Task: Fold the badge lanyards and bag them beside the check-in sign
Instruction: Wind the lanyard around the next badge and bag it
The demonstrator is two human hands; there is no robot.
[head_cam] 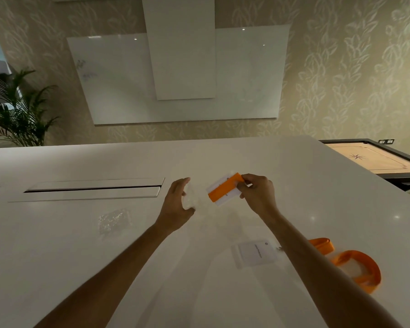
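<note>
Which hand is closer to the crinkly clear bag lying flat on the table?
Left. The left hand hovers just right of the crinkly clear bag, not touching it. The right hand is farther right, holding the folded orange lanyard.

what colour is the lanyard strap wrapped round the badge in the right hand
Orange, folded around a white badge held in the right hand; the lanyard strap shows best in the head view.

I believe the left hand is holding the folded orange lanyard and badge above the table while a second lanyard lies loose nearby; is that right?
Not quite: the head view shows the right hand holding the folded orange lanyard and badge. The left hand is at a clear bag. The second lanyard does lie loose.
</note>
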